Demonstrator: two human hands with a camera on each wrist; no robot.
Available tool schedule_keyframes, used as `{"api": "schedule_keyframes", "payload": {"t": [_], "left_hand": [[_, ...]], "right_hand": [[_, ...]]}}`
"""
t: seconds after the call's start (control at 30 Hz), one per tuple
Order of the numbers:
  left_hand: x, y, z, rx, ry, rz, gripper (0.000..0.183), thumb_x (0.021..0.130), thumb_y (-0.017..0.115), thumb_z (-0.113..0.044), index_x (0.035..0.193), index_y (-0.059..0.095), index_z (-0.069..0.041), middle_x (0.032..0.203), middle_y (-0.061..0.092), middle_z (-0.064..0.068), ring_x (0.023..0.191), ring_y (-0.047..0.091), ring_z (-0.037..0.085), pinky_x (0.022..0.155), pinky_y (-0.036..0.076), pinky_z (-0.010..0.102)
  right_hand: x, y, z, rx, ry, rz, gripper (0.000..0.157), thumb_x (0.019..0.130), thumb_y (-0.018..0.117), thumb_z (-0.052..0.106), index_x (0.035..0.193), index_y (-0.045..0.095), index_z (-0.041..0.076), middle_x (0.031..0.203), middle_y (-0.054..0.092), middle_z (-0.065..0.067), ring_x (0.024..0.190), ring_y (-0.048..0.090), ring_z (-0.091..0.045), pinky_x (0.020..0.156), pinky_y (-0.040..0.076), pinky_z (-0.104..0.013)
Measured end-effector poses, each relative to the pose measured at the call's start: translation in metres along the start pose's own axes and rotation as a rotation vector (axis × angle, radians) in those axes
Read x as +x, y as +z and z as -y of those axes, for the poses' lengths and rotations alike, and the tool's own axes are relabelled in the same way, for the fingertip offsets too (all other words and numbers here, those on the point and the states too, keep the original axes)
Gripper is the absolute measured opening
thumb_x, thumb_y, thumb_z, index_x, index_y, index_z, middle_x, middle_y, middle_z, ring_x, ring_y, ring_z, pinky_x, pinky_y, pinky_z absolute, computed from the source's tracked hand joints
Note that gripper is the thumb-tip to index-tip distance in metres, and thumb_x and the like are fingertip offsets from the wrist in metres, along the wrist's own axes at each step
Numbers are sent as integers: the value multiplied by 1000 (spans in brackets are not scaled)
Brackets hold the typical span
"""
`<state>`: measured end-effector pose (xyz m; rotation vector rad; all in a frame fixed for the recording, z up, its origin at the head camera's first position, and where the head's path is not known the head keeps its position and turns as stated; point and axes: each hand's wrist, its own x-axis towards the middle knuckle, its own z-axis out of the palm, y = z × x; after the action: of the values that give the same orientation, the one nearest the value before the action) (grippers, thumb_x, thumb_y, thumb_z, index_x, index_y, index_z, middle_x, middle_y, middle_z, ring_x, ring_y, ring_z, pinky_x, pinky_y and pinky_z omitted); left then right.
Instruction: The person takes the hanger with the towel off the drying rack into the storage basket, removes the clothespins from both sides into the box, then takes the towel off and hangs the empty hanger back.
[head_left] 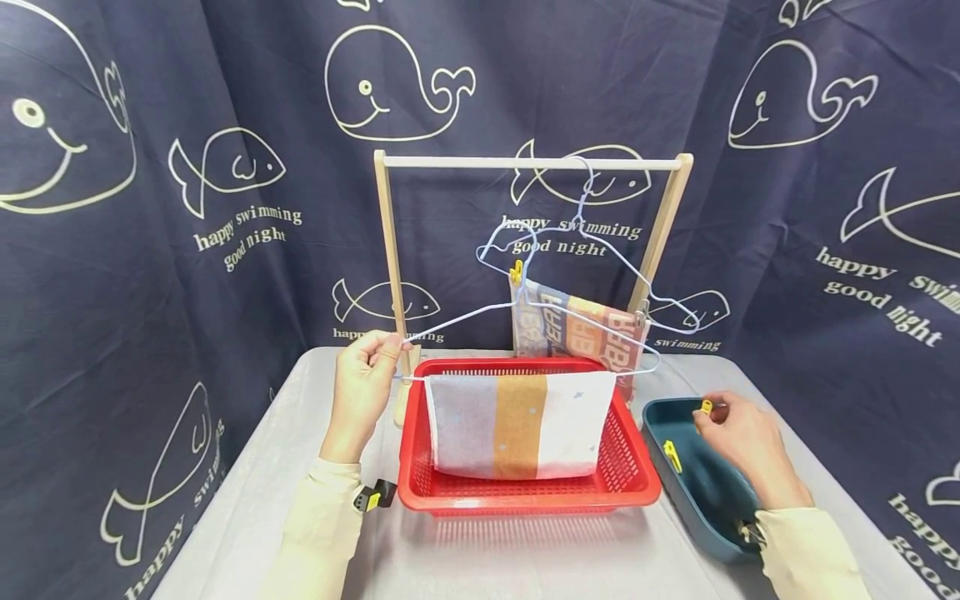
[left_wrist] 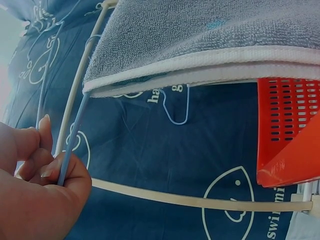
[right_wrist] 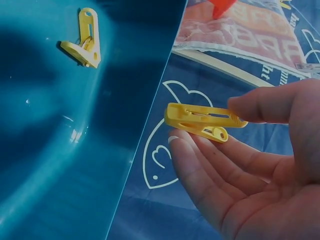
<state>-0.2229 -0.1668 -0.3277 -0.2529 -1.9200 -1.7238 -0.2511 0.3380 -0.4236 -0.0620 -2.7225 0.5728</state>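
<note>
My left hand (head_left: 363, 379) grips the left end of a light blue wire hanger (head_left: 472, 312). Over that hanger's lower bar hangs a small striped towel (head_left: 521, 425) in grey, mustard and white, in front of and over the red basket (head_left: 528, 502). In the left wrist view the grey terry side of the towel (left_wrist: 200, 40) shows near the fingers. My right hand (head_left: 753, 442) pinches a yellow clothespin (right_wrist: 200, 117) between thumb and fingers, above the teal tray (head_left: 708, 521). Another yellow clothespin (head_left: 672, 456) lies inside that tray.
A wooden rack (head_left: 386, 225) with a white top rail stands at the back. On it hangs a second hanger (head_left: 615, 250) bearing a patterned towel (head_left: 577, 325), held by a yellow clothespin (head_left: 516, 272). A small black object (head_left: 375, 497) is by the left sleeve.
</note>
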Motion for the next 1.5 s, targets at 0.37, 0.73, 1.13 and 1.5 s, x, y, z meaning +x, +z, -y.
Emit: {"api": "schedule_keyframes", "payload": {"t": [0.37, 0.73, 1.13, 1.5], "left_hand": [[-1, -1, 0, 8, 17, -2, 17, 101, 62, -1, 100, 72, 13, 64, 50, 12, 57, 38, 8, 53, 29, 19], [-1, 0, -1, 14, 20, -2, 17, 101, 62, -2, 99, 73, 12, 66, 55, 8, 60, 37, 9, 56, 29, 20], [0, 0, -1, 2, 27, 1, 17, 101, 62, -1, 100, 72, 13, 64, 52, -5, 59, 37, 7, 55, 29, 20], [8, -2, 34, -11, 29, -11, 16, 101, 66, -10, 101, 76, 3, 70, 63, -7, 59, 41, 11, 55, 31, 22]], "right_hand": [[-1, -2, 0, -6, 22, 38, 40, 94, 66, 24, 120, 65, -7, 96, 72, -23, 85, 65, -40, 72, 50, -52], [-3, -6, 0, -1, 18, 28, 38, 94, 67, 23, 118, 66, -5, 96, 72, -23, 89, 66, -42, 75, 49, -54], [-3, -11, 3, 2, 21, 38, 37, 94, 65, 23, 119, 68, -4, 102, 73, -24, 97, 66, -44, 81, 48, -58], [-3, -24, 8, -11, 27, 15, 35, 95, 61, 22, 119, 68, -2, 104, 73, -25, 97, 63, -46, 78, 46, -58]]}}
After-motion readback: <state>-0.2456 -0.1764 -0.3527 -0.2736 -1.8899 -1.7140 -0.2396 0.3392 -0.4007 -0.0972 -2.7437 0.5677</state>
